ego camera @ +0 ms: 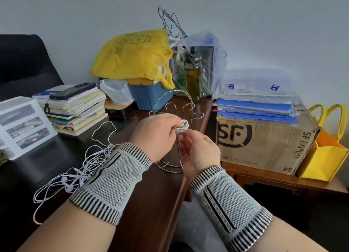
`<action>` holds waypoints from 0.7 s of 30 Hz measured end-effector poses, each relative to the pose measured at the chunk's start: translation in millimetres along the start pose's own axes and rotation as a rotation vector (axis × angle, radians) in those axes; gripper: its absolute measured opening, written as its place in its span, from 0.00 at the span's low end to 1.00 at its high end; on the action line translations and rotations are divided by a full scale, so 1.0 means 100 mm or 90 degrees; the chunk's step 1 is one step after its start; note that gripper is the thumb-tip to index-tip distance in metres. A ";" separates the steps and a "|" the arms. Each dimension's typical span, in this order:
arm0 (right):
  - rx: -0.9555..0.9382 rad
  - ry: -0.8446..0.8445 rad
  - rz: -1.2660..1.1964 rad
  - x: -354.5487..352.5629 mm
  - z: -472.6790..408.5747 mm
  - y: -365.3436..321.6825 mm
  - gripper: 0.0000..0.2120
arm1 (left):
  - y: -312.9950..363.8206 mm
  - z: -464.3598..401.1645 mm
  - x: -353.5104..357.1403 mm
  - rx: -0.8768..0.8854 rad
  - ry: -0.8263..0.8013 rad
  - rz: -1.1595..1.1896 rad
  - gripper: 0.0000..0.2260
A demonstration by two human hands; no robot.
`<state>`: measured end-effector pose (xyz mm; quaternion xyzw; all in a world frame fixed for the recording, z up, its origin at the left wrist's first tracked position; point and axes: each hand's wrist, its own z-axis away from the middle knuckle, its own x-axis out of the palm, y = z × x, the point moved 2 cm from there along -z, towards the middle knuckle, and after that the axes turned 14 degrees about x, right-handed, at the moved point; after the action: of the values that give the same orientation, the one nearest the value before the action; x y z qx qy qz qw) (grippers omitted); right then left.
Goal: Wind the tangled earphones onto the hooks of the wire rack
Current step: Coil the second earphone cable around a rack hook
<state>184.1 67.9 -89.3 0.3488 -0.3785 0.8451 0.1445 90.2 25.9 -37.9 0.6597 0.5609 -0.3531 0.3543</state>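
Earphones [75,168] tangle lies left of both hands; left hand [156,134] and right hand [198,151] pinch wound coil [182,127] at wire rack [188,110] hook.

White earphones [75,176] tangle on the dark brown surface [151,204]; grey wristbands [111,178] carry black-and-white stripes, beside a yellow bag [132,57] and blue folders [255,108].
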 end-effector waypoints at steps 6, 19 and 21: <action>0.007 -0.003 -0.031 0.03 0.04 0.10 0.06 | -0.01 -0.09 -0.01 0.003 -0.019 -0.004 0.07; -0.067 0.068 0.012 0.03 0.00 0.14 0.03 | 0.08 -0.23 0.03 -0.070 -0.112 -0.049 0.05; -0.075 0.071 0.033 0.03 -0.01 0.14 0.03 | 0.09 -0.21 0.04 -0.077 -0.105 -0.044 0.05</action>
<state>174.2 58.7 -95.0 0.2823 -0.4281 0.8428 0.1636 101.3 44.8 -30.6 0.5863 0.5722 -0.3839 0.4260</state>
